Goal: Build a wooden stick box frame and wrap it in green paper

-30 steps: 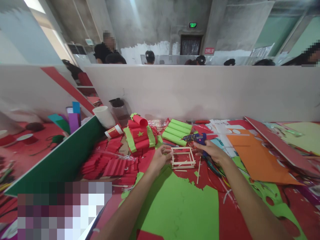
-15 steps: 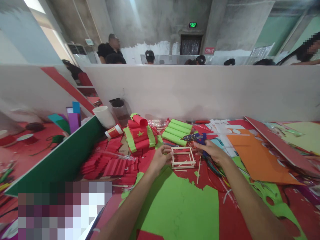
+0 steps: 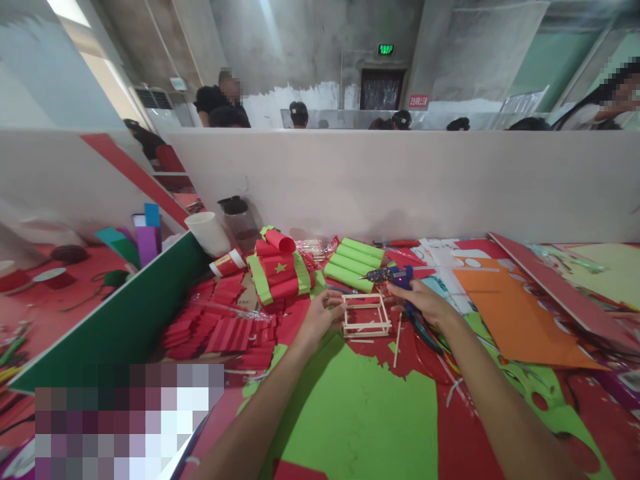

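A small box-shaped frame of thin wooden sticks stands in the middle of the work surface. My left hand pinches its left side between thumb and fingers. My right hand is wrapped round a blue hot glue gun, whose nozzle points left, above and behind the frame. Some right fingertips come close to the frame's right side; whether they touch it I cannot tell. One loose stick lies right of the frame. Under my forearms spreads a green sheet. Pliers with dark handles lie below my right hand.
Folded red paper strips and a red-and-green paper model lie to the left. Green paper rolls sit behind the frame. An orange sheet lies right, a green board stands left, and a white partition runs behind.
Both hands, the stick frame and the glue gun keep their places. Beyond the partition, a person at the far right has shifted slightly.
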The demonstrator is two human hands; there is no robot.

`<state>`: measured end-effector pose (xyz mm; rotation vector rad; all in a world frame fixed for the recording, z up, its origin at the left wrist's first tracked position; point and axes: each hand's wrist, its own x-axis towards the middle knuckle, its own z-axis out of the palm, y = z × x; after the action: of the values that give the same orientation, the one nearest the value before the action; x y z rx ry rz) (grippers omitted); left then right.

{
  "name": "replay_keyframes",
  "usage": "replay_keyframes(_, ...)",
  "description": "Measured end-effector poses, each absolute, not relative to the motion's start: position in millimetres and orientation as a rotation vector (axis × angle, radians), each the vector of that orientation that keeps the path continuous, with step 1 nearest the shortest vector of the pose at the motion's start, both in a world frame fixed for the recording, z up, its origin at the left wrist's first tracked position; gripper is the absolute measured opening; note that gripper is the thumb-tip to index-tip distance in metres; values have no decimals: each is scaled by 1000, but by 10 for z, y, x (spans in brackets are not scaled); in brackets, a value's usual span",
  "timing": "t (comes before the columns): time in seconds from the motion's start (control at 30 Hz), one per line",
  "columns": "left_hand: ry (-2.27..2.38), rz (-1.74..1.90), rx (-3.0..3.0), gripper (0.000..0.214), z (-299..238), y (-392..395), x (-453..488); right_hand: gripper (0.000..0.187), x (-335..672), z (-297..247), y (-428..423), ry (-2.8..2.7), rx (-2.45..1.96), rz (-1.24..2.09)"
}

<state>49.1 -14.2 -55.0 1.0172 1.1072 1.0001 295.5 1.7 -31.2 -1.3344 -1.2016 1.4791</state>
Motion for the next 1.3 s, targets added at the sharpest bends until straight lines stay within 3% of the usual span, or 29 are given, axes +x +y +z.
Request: replay_keyframes(1.3, 1106, 1016, 1025, 29, -525, -158, 492, 31, 2947, -311, 10, -1211, -1316, 1488)
